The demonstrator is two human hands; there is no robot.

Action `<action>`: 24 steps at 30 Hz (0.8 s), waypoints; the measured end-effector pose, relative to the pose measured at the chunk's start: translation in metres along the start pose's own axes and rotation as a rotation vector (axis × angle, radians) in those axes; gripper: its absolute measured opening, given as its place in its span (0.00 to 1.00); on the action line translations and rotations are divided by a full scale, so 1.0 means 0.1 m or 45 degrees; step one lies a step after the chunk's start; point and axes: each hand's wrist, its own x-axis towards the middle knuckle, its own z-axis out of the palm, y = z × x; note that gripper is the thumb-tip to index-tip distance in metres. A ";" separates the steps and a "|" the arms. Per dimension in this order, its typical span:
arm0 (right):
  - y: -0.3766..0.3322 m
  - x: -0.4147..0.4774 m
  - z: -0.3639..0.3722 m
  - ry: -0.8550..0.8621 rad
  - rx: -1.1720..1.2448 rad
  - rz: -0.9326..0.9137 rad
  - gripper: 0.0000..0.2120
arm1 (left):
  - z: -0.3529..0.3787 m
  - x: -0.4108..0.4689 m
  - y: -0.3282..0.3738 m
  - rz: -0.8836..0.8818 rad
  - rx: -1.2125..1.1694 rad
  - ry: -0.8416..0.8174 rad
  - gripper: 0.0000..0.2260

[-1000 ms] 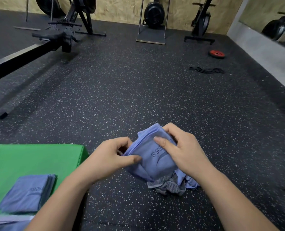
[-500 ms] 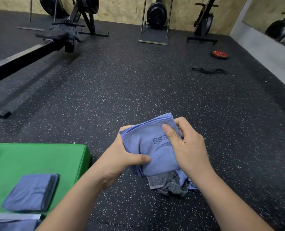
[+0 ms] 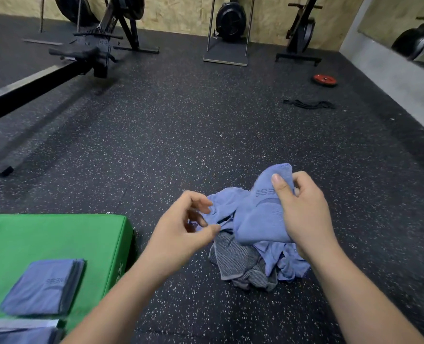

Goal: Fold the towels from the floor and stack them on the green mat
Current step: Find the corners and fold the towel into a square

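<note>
My right hand (image 3: 303, 209) grips a partly folded blue towel (image 3: 260, 219) with a logo, thumb on top, holding it above a small pile on the dark floor. That pile holds a grey striped towel (image 3: 238, 261) and more crumpled blue cloth (image 3: 290, 265). My left hand (image 3: 183, 224) hovers just left of the held towel, fingers loosely curled and holding nothing; it is motion-blurred. The green mat (image 3: 57, 237) lies at the lower left with a stack of folded blue towels (image 3: 44, 286) on it. Another folded blue towel (image 3: 19, 336) shows at the bottom left corner.
A black rowing machine (image 3: 57, 70) stretches across the upper left. Exercise machines (image 3: 228, 28) stand along the back wall. A red weight plate (image 3: 324, 79) and a black band (image 3: 307, 104) lie at the far right, near a grey wall base (image 3: 392, 80).
My left hand has let go of the blue towel and pulled back to the left. The towel's left side has dropped loose, while my right hand keeps hold and has shifted right.
</note>
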 end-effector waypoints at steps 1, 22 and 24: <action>0.00 0.00 0.02 0.002 0.021 0.017 0.22 | 0.07 -0.04 0.03 0.085 0.114 -0.005 0.19; 0.03 -0.04 0.03 -0.456 -0.315 0.174 0.20 | 0.13 -0.07 0.11 0.142 0.227 0.127 0.10; -0.08 -0.10 0.03 -0.453 -0.124 0.097 0.24 | 0.10 -0.06 0.12 0.123 0.174 0.113 0.11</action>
